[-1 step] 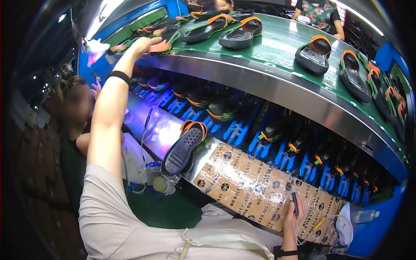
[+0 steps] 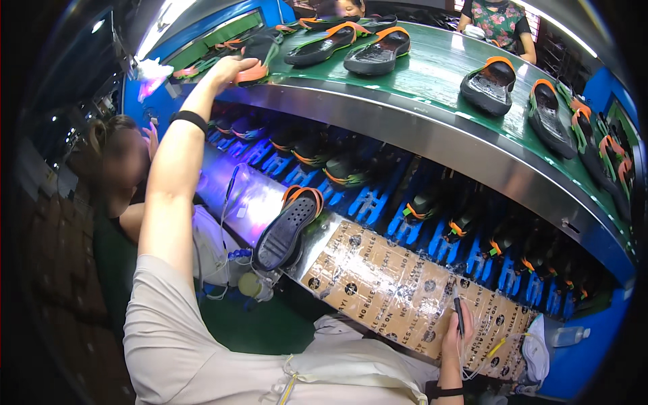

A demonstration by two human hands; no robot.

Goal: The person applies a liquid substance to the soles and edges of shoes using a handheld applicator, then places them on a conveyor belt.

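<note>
Shifted slightly rightward, the left hand (image 2: 231, 69) pinches an orange-trimmed shoe (image 2: 252, 73) at the near edge of the green conveyor (image 2: 432, 74), toward its left end; fingertip contact is partly hidden. Neighbouring black shoes (image 2: 378, 57) stand apart, probably so each can be lifted singly. Over the cardboard-covered worktop's (image 2: 371, 270) right half, the right hand (image 2: 451, 335) curls around a black pen-like tool (image 2: 460, 317), held pencil-fashion, presumably for fine control.

The person's left arm (image 2: 170, 179) stretches far out, the bare forearm slanting toward one o'clock, its hand (image 2: 228, 69) gripping with bent fingers at eleven. Between four and five o'clock, the right hand (image 2: 452, 336) sits low, fingers curled, wrist (image 2: 450, 372) pointing toward twelve.
</note>
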